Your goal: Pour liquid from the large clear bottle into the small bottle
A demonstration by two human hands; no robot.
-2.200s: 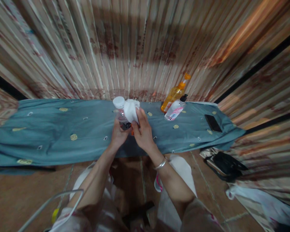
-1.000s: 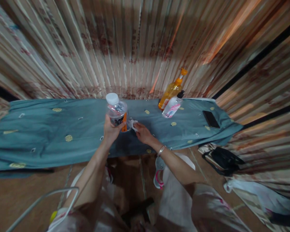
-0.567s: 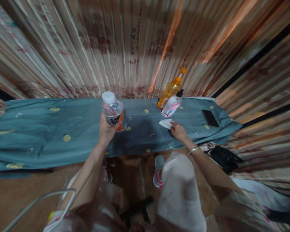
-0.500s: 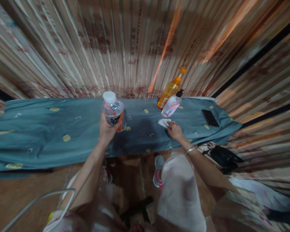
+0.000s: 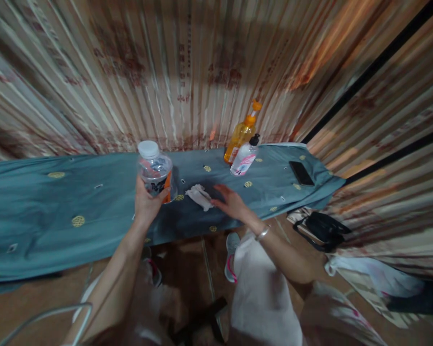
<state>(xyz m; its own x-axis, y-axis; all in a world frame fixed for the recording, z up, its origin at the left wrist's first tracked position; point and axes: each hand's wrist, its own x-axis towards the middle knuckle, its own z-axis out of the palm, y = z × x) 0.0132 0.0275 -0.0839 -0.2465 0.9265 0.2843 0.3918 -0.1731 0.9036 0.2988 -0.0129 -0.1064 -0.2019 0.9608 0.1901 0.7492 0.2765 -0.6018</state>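
My left hand [image 5: 147,202] is wrapped round a clear plastic bottle [image 5: 156,173] with a white cap and an orange and black label. The bottle stands upright on the blue-green cloth [image 5: 111,202]. A crumpled white tissue [image 5: 199,197] lies on the cloth to the right of the bottle. Just right of the tissue is my right hand [image 5: 233,203], its fingers apart and nothing in them. Whether a fingertip touches the tissue's edge is hard to tell.
Behind my right hand stand an orange pump bottle [image 5: 240,139] and a clear pump bottle [image 5: 245,158] with a black top. A black phone [image 5: 301,173] lies at the right end. A black bag [image 5: 323,228] rests below. Striped curtains [image 5: 159,72] hang behind.
My right hand has moved left and let go of the white tissue, which now lies near the bottle. My left hand keeps its hold. The view has shifted slightly right.
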